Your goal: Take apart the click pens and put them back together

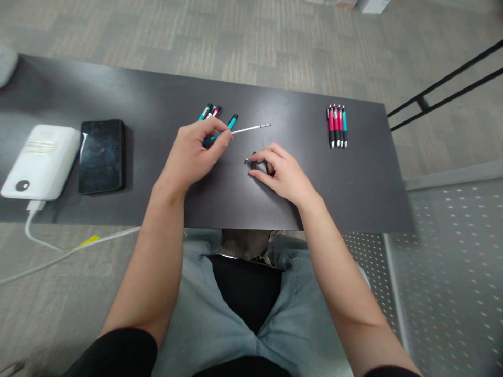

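1. Hands over the middle of the dark surface [353, 178], close together but not touching.
2. Left hand [194, 152] pinched on a teal pen barrel [212, 139] between thumb and fingers, just above the surface.
3. White refill [251, 128] sticking out of the barrel toward the right, metal tip at the far end, just beyond the right hand.
4. Right hand [281, 170] resting on the surface, fingertips closed on a small black piece [253, 162]; shape too small to tell.
5. Cluster of loose pens [210, 111], teal and red, lying just behind the left hand.
6. Row of four pens [337, 125] side by side, well apart to the right: three red, one teal.
7. Black phone [102, 155] flat at the left of the surface, white power bank [41, 161] just beside it, white cable [51, 246] trailing off the near edge.
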`<state>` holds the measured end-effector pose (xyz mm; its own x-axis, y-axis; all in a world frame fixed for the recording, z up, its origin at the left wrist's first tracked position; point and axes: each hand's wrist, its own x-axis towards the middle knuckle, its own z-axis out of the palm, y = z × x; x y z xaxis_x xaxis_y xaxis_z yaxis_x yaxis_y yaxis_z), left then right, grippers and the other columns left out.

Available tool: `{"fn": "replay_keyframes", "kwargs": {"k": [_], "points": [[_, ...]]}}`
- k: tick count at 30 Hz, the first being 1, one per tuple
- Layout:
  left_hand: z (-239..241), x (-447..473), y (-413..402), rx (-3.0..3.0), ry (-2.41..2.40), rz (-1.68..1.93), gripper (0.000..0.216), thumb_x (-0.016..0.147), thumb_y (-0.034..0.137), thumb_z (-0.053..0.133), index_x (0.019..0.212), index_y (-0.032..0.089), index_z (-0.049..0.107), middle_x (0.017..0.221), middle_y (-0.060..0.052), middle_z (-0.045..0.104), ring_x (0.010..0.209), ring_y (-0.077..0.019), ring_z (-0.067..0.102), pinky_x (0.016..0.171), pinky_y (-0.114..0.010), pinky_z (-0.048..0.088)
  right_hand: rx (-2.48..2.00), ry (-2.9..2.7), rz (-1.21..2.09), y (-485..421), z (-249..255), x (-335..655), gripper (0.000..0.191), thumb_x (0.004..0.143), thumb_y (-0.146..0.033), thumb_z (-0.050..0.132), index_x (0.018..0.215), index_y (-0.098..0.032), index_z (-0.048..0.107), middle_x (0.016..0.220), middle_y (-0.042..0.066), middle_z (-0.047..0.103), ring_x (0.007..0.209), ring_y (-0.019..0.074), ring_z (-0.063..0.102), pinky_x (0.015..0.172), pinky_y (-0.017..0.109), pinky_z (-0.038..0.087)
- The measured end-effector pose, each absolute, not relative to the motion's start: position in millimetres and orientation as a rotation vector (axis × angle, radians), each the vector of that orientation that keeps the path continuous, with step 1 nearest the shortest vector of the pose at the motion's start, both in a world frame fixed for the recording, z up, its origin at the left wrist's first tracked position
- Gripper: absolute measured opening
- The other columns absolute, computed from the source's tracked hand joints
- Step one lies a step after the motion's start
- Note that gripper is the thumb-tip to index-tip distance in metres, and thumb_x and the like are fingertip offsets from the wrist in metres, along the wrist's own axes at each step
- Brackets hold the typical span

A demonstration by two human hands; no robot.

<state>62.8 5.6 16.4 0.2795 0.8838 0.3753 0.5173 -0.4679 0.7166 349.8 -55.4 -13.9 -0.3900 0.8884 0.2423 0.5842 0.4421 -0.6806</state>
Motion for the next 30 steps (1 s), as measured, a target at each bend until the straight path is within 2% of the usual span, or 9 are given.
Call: {"fn": "replay_keyframes", "kwargs": {"k": [5, 8, 10, 13, 15, 18, 25, 27, 30], "points": [[14.7, 63.2, 7.1, 2.136, 1.262, 1.036, 0.019, 0.115, 0.04, 0.074, 0.104, 0.027, 0.083, 0.088, -0.002, 0.079, 0.088, -0.0251, 0.073, 0.088, -0.038, 0.059, -1.231, -2.006, 0.722, -55.4, -15.6, 352.1, 0.031, 0.111, -0.035, 0.096, 0.139, -0.028, 0.085, 0.127, 0.007, 0.078, 0.081, 0.0205, 0.061, 0.084, 0.04, 0.061], [15.7, 65.5, 7.2, 2.152, 1.269, 1.017, 0.019, 0.116, 0.04, 0.075, 0.105, 0.027, 0.084, 0.089, -0.001, 0.079, 0.088, -0.0247, 0.073, 0.088, -0.038, 0.058, -1.246, -1.829, 0.771, -52.8, -22.5, 355.9, 0.035, 0.108, -0.049, 0.101, 0.128, -0.029, 0.08, 0.118, 0.003, 0.076, 0.076, 0.0182, 0.059, 0.076, 0.038, 0.057], [17.7, 68.4, 6.1, 2.161, 1.263, 1.003, 0.018, 0.115, 0.039, 0.075, 0.106, 0.026, 0.085, 0.09, -0.002, 0.08, 0.087, -0.0243, 0.073, 0.088, -0.037, 0.058, -1.281, -1.668, 0.79, -49.3, -28.6, 359.4, 0.045, 0.109, -0.065, 0.1, 0.122, -0.031, 0.074, 0.11, 0.001, 0.073, 0.074, 0.0178, 0.057, 0.071, 0.036, 0.055], [21.6, 75.6, 3.0, 2.173, 1.213, 0.955, 0.021, 0.115, 0.04, 0.074, 0.107, 0.025, 0.086, 0.093, -0.003, 0.082, 0.087, -0.0247, 0.074, 0.087, -0.038, 0.059, -1.269, -1.455, 0.793, -43.6, -35.2, 364.7, 0.06, 0.108, -0.085, 0.095, 0.128, -0.033, 0.073, 0.108, 0.002, 0.072, 0.074, 0.0177, 0.057, 0.067, 0.036, 0.054], [23.8, 82.1, 0.3, 2.175, 1.166, 0.914, 0.023, 0.114, 0.043, 0.074, 0.106, 0.025, 0.086, 0.094, -0.004, 0.083, 0.088, -0.0253, 0.074, 0.087, -0.038, 0.06, -1.244, -1.385, 0.806, -41.1, -35.9, 367.3, 0.065, 0.108, -0.09, 0.091, 0.133, -0.033, 0.076, 0.11, 0.003, 0.074, 0.076, 0.0184, 0.06, 0.067, 0.037, 0.057], [25.1, 91.3, -3.0, 2.169, 1.106, 0.873, 0.026, 0.114, 0.046, 0.073, 0.105, 0.025, 0.085, 0.096, -0.005, 0.085, 0.09, -0.0262, 0.076, 0.087, -0.038, 0.061, -1.251, -1.352, 0.833, -39.4, -34.5, 370.7, 0.065, 0.111, -0.094, 0.087, 0.127, -0.031, 0.081, 0.106, 0.005, 0.075, 0.083, 0.0214, 0.067, 0.071, 0.038, 0.062], [21.7, 87.3, 1.9, 2.157, 1.163, 0.92, 0.022, 0.114, 0.043, 0.073, 0.102, 0.026, 0.082, 0.094, -0.004, 0.081, 0.09, -0.0262, 0.074, 0.09, -0.04, 0.062, -1.292, -1.35, 0.691, -34.6, -40.6, 387.4, 0.057, 0.119, -0.089, 0.078, 0.125, -0.032, 0.08, 0.108, 0.006, 0.075, 0.083, 0.0218, 0.066, 0.07, 0.038, 0.058], [19.8, 81.7, 5.4, 2.132, 1.22, 0.967, 0.021, 0.116, 0.043, 0.075, 0.104, 0.027, 0.081, 0.092, -0.003, 0.079, 0.089, -0.0256, 0.073, 0.09, -0.04, 0.06, -1.327, -1.395, 0.623, -38.4, -37.6, 386.6, 0.046, 0.12, -0.077, 0.081, 0.124, -0.032, 0.081, 0.109, 0.005, 0.076, 0.083, 0.0216, 0.065, 0.072, 0.038, 0.057], [16.9, 76.6, 8.4, 2.102, 1.262, 1.021, 0.022, 0.118, 0.046, 0.074, 0.105, 0.029, 0.08, 0.091, -0.002, 0.077, 0.09, -0.0252, 0.071, 0.089, -0.04, 0.059, -1.389, -1.585, 0.566, -49.0, -25.9, 376.3, 0.019, 0.119, -0.047, 0.086, 0.118, -0.029, 0.084, 0.109, 0.004, 0.08, 0.086, 0.0223, 0.066, 0.081, 0.039, 0.058]]}}
